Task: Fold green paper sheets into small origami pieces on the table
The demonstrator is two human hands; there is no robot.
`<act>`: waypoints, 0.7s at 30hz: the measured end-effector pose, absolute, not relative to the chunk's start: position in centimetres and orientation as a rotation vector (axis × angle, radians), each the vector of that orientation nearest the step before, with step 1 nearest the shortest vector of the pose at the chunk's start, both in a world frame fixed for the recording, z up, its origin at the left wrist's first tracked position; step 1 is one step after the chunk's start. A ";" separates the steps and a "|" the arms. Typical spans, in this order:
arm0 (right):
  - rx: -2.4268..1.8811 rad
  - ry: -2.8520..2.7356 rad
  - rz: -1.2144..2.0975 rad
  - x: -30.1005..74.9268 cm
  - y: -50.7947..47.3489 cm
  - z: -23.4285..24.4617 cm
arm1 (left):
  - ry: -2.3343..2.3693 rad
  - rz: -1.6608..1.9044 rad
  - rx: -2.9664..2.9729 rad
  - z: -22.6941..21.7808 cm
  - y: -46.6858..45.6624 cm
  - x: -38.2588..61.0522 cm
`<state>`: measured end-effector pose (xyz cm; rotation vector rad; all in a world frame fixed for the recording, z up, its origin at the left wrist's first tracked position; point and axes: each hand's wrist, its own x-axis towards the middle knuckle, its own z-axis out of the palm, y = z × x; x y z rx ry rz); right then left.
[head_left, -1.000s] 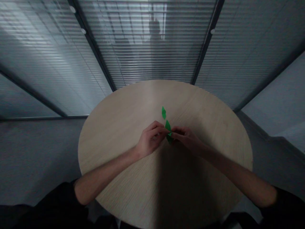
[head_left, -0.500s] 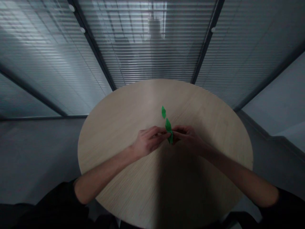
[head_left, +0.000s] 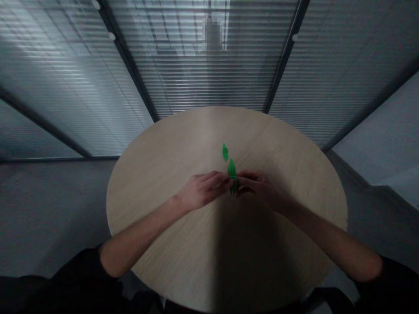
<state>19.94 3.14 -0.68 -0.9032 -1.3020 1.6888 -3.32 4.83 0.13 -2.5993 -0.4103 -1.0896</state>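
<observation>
A thin, bright green piece with a pointed top (head_left: 232, 167), which looks like folded paper, stands upright between my two hands above the middle of the table. My left hand (head_left: 204, 189) pinches it from the left, with thumb and fingertips pressed against its lower part. From the other side, my right hand (head_left: 258, 185) grips its right edge, the fingers bent and closed. Just beyond my fingertips is a smaller green piece (head_left: 225, 151) of similar look, apart from both hands. The exact kind of either piece is too small to make out.
The round wooden table (head_left: 170, 144) carries a dark shadow below my hands. Behind it rise glass panels with blinds (head_left: 209, 83) and dark frames. A pale wall (head_left: 386, 144) stands on the right, and grey floor (head_left: 49, 200) shows on the left.
Both hands still hold the green piece, which has turned slightly more upright. The whole view has shifted a little, and the smaller green piece has kept its place on the table.
</observation>
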 end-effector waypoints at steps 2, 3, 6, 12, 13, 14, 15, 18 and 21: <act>-0.897 -1.302 1.695 20.0 3.1 -0.7 | -0.404 -1.105 -2.588 0.2 4.8 -3.3; -0.892 -1.301 1.699 20.0 3.1 -0.7 | -0.397 -1.111 -2.582 0.2 4.8 -3.3; -0.881 -1.307 1.723 20.1 3.1 -0.6 | -0.400 -1.100 -2.590 0.3 4.7 -3.2; -0.899 -1.314 1.745 20.3 3.2 -0.4 | -0.440 -1.095 -2.643 0.2 4.7 -3.4; -0.904 -1.315 1.746 20.3 3.2 -0.4 | -0.439 -1.094 -2.649 0.2 4.7 -3.4; -0.904 -1.314 1.747 20.3 3.2 -0.4 | -0.437 -1.093 -2.657 0.2 4.7 -3.4; -0.903 -1.312 1.748 20.3 3.2 -0.4 | -0.431 -1.090 -2.666 0.2 4.7 -3.4; -0.902 -1.308 1.748 20.4 3.2 -0.5 | -0.411 -1.068 -2.705 0.3 4.7 -3.5; -0.908 -1.315 1.741 20.5 3.2 -0.6 | -0.436 -1.037 -2.739 0.3 4.6 -3.6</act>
